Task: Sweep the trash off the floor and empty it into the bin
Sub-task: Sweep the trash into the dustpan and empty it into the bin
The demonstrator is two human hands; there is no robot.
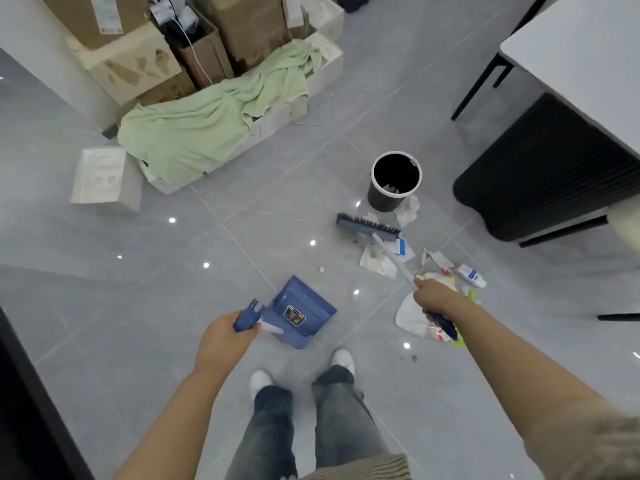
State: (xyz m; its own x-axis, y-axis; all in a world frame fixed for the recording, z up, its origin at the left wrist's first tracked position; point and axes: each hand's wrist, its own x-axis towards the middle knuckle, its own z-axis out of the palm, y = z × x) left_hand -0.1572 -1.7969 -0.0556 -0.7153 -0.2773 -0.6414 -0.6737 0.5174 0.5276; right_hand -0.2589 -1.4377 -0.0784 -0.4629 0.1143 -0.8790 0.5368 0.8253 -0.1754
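Broom (369,229) handle is held by right hand (433,297), dustpan (301,313) handle clasped by left hand (221,341); trash (377,259) lies at 6 o'clock of bin (396,180); bristles should be pulled low toward dustpan mouth

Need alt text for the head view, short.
Seen from above, a person's right hand holds a broom by scattered trash near a black bin, while the left hand holds a blue dustpan on the grey floor.

Even overhead light, glare spots on floor (242,393), edges warped, soft focus
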